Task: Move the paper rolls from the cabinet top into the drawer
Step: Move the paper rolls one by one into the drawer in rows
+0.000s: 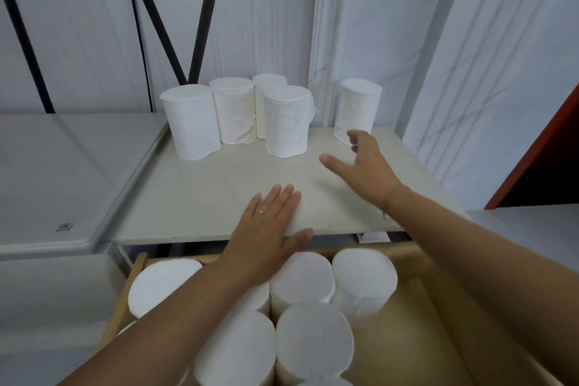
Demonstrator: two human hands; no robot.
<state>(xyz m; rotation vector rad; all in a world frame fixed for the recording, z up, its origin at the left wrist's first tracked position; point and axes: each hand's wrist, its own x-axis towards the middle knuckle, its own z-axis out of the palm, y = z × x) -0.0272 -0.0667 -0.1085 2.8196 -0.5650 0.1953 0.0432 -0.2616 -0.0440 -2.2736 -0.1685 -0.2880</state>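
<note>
my left hand [266,229] lies flat, fingers together, on the front edge of the cabinet top [200,197]. my right hand [363,166] is spread wide, empty, just before the lone paper roll [358,106] at the back right. four more rolls [241,116] stand upright at the back (clustered), others fill the open drawer [416,307] below.

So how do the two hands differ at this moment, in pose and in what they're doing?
The left hand lies flat, palm down, on the front edge of the cabinet top, fingers together; the right hand is raised and spread open, reaching toward the lone roll on the right. The left hand wears a ring; none shows on the right. Both are empty.
</note>
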